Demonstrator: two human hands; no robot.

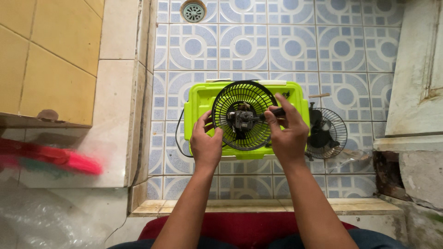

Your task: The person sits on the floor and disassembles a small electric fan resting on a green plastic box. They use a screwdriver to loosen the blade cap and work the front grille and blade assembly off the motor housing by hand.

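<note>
The black fan grille lies on the lime-green plastic box. The left hand clasps its left rim, while the right hand pinches a dark-handled screwdriver – its tip reaching the motor at the centre.

Two hands show, the left and the right, at centre frame. Two black fan guards: one at centre, one to its right. One green lid, one floor drain at top, and, blurred at left, probably one red brush.
</note>
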